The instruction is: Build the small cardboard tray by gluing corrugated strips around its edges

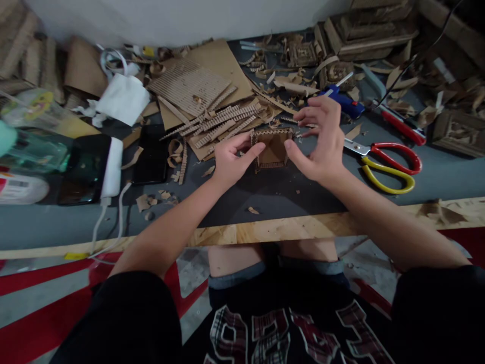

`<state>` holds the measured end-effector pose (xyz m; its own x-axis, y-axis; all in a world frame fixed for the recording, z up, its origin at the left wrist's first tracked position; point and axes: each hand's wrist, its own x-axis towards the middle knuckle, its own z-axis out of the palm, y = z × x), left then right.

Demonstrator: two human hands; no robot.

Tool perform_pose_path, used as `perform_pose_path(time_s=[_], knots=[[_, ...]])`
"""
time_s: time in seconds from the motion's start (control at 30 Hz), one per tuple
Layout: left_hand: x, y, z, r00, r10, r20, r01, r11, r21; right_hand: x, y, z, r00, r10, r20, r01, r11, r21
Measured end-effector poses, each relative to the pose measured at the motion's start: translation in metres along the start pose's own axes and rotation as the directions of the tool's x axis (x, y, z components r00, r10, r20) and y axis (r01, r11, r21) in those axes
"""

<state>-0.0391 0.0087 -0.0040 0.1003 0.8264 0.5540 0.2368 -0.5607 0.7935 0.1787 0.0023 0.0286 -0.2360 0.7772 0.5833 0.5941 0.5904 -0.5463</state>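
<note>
A small cardboard frame (273, 147) with corrugated edges stands in front of me, its flat brown back panel facing up. My left hand (237, 157) grips its left side, thumb on the near face and fingers behind. My right hand (322, 139) is at the frame's right side with fingers spread and raised; the thumb tip is at the right edge. Behind the frame lie several corrugated cardboard strips (223, 124). Close to my right hand are a blue glue gun (346, 102) and scissors (394, 164) with one red and one yellow handle.
A corrugated sheet (189, 86) rests on flat cardboard at the back. To the left are a black phone (150, 154), a white power bank (112, 167) with a cable and a plastic bottle (22, 189). A red-handled cutter (403, 126) and finished-looking cardboard pieces (460, 129) lie right. The wooden table edge (265, 230) runs in front.
</note>
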Motion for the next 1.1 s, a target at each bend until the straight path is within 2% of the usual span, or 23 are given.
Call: perform_pose_path(time_s=[0.13,0.23,0.3,0.4,0.47,0.53,0.63,0.73,0.87,0.97,1.03,1.1], knots=[[0.004,-0.007,0.002,0.997,-0.071,0.002,0.071,0.994,-0.082,-0.005,0.011,0.020,0.983,0.165,0.079,-0.180,0.946,0.269],[0.005,-0.014,0.003,0.991,-0.131,0.018,0.132,0.983,-0.126,-0.005,0.022,0.032,0.972,0.204,0.115,-0.232,0.897,0.376],[0.004,-0.018,0.003,0.986,-0.169,0.010,0.168,0.977,-0.133,-0.004,0.025,0.033,0.978,0.182,0.101,-0.207,0.910,0.359],[0.003,-0.020,0.003,0.980,-0.194,-0.041,0.187,0.972,-0.141,0.001,0.022,0.021,0.995,0.100,0.011,-0.100,0.969,0.228],[0.003,-0.019,0.001,0.983,-0.168,-0.075,0.157,0.978,-0.135,0.004,0.016,0.010,0.998,0.034,-0.052,-0.027,0.992,0.124],[0.003,-0.018,0.000,0.988,-0.119,-0.098,0.107,0.987,-0.122,0.006,0.010,0.002,0.998,0.007,-0.062,-0.002,0.997,0.079],[0.003,-0.017,0.000,0.985,-0.106,-0.135,0.092,0.990,-0.103,0.006,0.008,0.002,0.998,0.041,0.042,-0.047,0.988,0.150],[0.002,-0.017,0.000,0.979,-0.149,-0.138,0.137,0.986,-0.092,0.004,0.017,0.016,0.985,0.098,0.144,-0.136,0.948,0.286],[-0.001,-0.016,0.002,0.986,-0.101,-0.130,0.096,0.994,-0.048,0.004,0.029,0.033,0.962,0.209,0.175,-0.268,0.841,0.470],[-0.004,-0.014,0.001,0.995,-0.101,-0.009,0.098,0.986,-0.138,0.005,0.024,0.031,0.976,0.200,0.091,-0.219,0.880,0.420],[-0.005,-0.013,0.000,0.986,-0.126,0.111,0.151,0.956,-0.251,0.005,0.016,0.024,0.989,0.144,0.018,-0.143,0.944,0.298],[-0.004,-0.012,-0.002,0.972,-0.162,0.170,0.208,0.929,-0.305,0.005,0.010,0.017,0.998,0.061,0.014,-0.062,0.980,0.188]])
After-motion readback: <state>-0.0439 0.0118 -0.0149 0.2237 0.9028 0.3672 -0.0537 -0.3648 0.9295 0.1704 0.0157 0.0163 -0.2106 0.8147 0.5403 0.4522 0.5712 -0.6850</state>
